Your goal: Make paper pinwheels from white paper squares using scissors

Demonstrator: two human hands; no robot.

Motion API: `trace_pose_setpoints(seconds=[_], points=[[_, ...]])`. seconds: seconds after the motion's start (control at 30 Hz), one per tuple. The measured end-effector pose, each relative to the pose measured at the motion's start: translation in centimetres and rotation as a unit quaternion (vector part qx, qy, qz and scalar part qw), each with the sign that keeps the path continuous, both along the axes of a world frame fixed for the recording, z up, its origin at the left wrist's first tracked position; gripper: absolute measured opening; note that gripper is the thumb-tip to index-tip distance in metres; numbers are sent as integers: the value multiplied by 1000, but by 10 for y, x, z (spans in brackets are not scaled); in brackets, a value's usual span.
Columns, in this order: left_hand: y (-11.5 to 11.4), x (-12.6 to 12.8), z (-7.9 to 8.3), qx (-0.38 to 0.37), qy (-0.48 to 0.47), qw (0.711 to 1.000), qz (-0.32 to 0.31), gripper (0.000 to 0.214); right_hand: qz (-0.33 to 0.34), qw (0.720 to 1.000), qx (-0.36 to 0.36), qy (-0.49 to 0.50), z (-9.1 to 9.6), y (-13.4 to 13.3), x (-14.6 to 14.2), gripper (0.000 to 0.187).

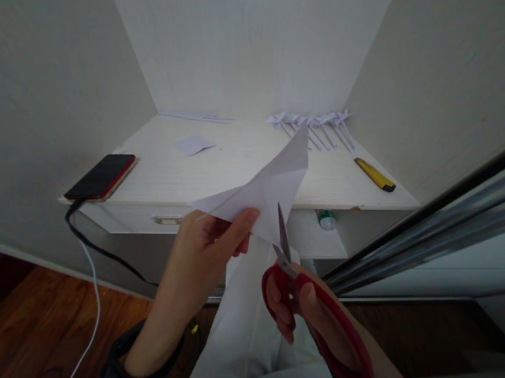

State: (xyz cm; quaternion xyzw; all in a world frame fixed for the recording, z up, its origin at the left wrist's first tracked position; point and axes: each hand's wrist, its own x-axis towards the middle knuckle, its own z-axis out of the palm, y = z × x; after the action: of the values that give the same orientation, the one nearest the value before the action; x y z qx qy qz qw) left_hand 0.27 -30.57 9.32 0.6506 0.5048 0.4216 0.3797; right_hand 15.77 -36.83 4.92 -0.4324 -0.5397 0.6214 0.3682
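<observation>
My left hand (221, 235) pinches a folded sheet of white paper (272, 189) between thumb and fingers, above the front edge of the shelf. The paper is creased, with pointed corners to the left and upper right. In my right hand (304, 302) is a pair of scissors (285, 263) with red handles, fingers and thumb through the loops. Their blades are apart and point up at the paper's lower edge, one blade lying over the paper.
On the white shelf (159, 178) lie a phone (101, 176), a small paper piece (195, 144), thin paper strips (198, 118), several paper pinwheel-like shapes on sticks (314, 125) and a yellow utility knife (375, 174). A green can (326, 219) sits below. Cables hang at left.
</observation>
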Motion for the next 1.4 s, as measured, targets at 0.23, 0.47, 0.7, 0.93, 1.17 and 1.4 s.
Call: trace_pose_setpoints(seconds=[0.23,0.47,0.7,0.93,1.17,1.4], points=[[-2,1,1,-2,-4,1000,11,40,5,1000,-2,23,-3,-1,1,63],[-3,1,2,-4,-8,1000,8,40,-7,997,-9,72,-13,-5,0,58],[-3,2,4,-7,-28,1000,-7,41,-24,997,-2,67,-4,-7,-6,56],[-6,3,4,-18,-37,998,-41,35,9,995,40,93,-19,14,-6,63],[-5,2,3,-31,-63,997,-27,34,-36,997,15,63,-8,11,-10,62],[-5,5,5,-23,-87,996,-24,33,-40,995,7,87,-4,6,-11,58]])
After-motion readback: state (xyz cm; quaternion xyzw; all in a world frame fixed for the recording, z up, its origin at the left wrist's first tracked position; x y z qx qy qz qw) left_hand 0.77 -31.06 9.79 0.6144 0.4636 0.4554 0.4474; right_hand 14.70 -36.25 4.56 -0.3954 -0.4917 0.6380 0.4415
